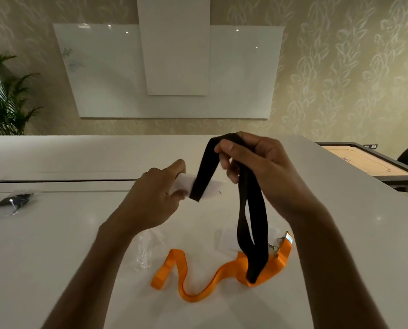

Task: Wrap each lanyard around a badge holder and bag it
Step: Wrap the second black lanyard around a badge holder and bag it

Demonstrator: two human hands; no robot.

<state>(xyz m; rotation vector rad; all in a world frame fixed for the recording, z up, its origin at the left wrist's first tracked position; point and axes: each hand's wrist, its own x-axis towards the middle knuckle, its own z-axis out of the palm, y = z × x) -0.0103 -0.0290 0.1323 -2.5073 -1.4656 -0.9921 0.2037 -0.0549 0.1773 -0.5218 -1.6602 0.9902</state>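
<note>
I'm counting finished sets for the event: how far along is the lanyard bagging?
One bagged set already lies at the table's far left. In hand: the left hand holds a badge holder while the right hand winds the black lanyard over it. Left: the orange lanyard, a holder and a clear bag.

Head-worn view, facing down, close.

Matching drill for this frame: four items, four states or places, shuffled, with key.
1. black lanyard
2. orange lanyard
3. badge holder
4. bagged dark item

A. lying loose in curves on the table near the person
B. far to the left on the table
C. held up by the right hand
D. gripped by the left hand

Pairs: 1-C, 2-A, 3-D, 4-B
</note>
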